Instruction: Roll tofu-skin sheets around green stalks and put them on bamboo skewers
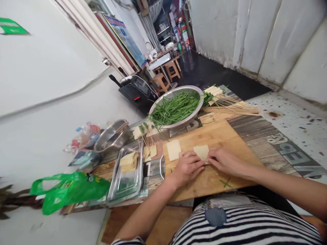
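On the wooden cutting board (230, 136), both my hands are at the near edge of a pale yellow tofu-skin sheet (201, 151). My left hand (188, 166) presses its bent fingers on the sheet's lower left edge. At the lower right edge, the fingers of my right hand (223, 161) pinch it; the fingertips partly hide that edge. A second tofu-skin sheet (173, 150) lies flat on the board, just left of my hands. Bits of green chive (226, 183) rest near the board's front edge.
Behind the board stands a metal bowl (196, 115) full of chives. Bamboo skewers (230, 110) and skewered rolls (214, 92) lie at the back right. Left are a metal tray (112, 196) with stacked sheets, another metal bowl (103, 141) and a green plastic bag (76, 190).
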The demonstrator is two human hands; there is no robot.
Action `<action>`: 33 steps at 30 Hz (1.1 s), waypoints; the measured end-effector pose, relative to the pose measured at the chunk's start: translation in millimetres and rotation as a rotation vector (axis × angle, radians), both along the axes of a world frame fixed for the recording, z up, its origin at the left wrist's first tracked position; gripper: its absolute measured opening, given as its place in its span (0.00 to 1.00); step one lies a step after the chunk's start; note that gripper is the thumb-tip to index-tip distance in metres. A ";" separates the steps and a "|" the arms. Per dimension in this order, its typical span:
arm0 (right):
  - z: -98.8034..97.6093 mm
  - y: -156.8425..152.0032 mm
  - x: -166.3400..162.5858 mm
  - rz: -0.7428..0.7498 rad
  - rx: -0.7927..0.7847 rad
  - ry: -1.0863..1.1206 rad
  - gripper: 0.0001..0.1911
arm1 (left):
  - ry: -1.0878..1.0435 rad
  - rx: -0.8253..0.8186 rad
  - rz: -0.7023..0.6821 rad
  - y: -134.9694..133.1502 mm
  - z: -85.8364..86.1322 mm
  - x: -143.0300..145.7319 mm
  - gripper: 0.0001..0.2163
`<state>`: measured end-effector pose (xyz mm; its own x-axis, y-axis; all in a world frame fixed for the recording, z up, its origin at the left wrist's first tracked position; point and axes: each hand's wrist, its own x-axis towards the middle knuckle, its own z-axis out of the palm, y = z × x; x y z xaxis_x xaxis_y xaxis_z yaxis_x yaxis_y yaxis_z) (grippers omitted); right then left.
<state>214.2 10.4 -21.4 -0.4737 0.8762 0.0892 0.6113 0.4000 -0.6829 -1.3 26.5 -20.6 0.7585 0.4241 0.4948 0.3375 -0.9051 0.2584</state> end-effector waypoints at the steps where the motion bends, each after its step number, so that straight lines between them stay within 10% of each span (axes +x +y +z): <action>1: 0.3 -0.8 -0.2 0.001 0.002 -0.007 0.11 | -0.019 0.011 0.001 0.5 -0.9 0.2 0.07; 13: -15.5 -24.0 -2.5 0.115 0.816 -0.311 0.13 | 0.072 -0.135 0.197 -0.5 3.1 7.7 0.08; 23: 2.0 -2.4 -2.7 0.143 0.332 -0.366 0.15 | 0.079 -0.133 0.171 -1.1 0.2 3.9 0.08; 33: -0.6 6.9 4.0 0.198 0.261 -0.271 0.16 | 0.217 0.000 0.287 -11.7 2.6 7.2 0.08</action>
